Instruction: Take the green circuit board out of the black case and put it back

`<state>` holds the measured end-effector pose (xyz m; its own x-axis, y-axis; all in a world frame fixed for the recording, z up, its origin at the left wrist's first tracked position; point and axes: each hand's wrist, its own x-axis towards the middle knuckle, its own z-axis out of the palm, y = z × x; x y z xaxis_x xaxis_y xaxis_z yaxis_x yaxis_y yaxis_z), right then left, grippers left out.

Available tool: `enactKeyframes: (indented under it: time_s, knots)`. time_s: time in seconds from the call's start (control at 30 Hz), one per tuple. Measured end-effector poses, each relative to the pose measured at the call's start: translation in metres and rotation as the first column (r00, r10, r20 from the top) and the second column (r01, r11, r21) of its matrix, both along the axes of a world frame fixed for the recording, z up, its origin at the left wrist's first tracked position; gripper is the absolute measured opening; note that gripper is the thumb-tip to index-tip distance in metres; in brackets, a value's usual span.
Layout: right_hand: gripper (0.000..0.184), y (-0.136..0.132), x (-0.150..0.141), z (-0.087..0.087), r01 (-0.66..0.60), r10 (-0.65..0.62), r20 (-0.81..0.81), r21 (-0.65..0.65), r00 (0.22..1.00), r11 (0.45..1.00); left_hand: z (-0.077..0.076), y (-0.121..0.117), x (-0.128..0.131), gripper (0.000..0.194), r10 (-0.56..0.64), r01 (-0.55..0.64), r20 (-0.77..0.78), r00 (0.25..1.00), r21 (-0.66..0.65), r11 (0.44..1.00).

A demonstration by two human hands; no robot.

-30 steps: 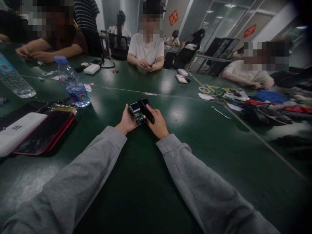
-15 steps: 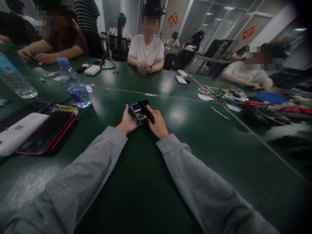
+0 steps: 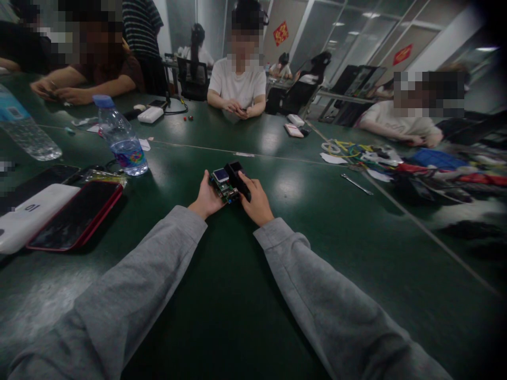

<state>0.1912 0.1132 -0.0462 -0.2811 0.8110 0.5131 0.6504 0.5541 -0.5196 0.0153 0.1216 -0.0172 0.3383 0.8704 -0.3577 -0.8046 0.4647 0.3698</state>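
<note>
The left hand [image 3: 206, 198] and the right hand [image 3: 259, 203] are close to each other, out in front over the dark green table [image 3: 206, 295]. The left hand holds a little green board [image 3: 225, 191], with its thumb up along the left side. The right hand is closed on a black case [image 3: 234, 171], with fingers on top of it. The board and the case are side by side between the two hands, with the board on the left. I cannot tell if they touch.

The board is longer one way. Its long way goes on a slant, from far and left to near and right. Its small screen [image 3: 221, 176] faces up and sits at the far end. The end with the small metal parts points near and right. The black case slants much the same way.

Left of the left hand, and a bit farther out, a bottle with a blue cap [image 3: 129, 153] stands on the table. Well to the left of the left hand lie a red-edged phone [image 3: 77, 216] and a white block [image 3: 35, 214]. Right of the right hand, well apart, lies a silver wrench [image 3: 356, 184]. Past it is a messy pile of wires [image 3: 356, 150]. Across the table, beyond both hands, sits a person in a white shirt [image 3: 237, 79].
</note>
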Motion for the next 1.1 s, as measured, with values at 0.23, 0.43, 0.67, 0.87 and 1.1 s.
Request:
enactKeyframes:
  time_s: [0.23,0.43,0.67,0.87,1.1]
  knots:
    - [0.065,0.001,0.000,-0.001,-0.004,0.004,-0.013,0.005,1.000,1.000,0.001,-0.001,0.000,0.069,0.005,-0.005,-0.027,1.000,0.000,1.000]
    - [0.065,0.002,0.000,-0.002,0.001,-0.001,-0.008,-0.001,1.000,1.000,0.003,-0.002,0.001,0.070,0.006,-0.006,0.009,1.000,0.009,1.000]
    - [0.064,-0.001,-0.002,0.001,-0.001,0.002,-0.027,0.008,1.000,1.000,0.006,-0.003,0.001,0.071,0.009,-0.009,-0.005,1.000,-0.015,1.000]
    - [0.063,0.001,-0.002,0.002,-0.003,0.002,-0.044,-0.003,0.999,1.000,0.007,-0.003,0.000,0.070,0.006,-0.006,-0.015,1.000,-0.015,1.000]
    - [0.062,0.003,-0.003,0.001,0.006,-0.006,-0.070,0.002,0.998,1.000,0.009,-0.003,0.000,0.067,-0.015,0.015,-0.017,1.000,-0.017,1.000]
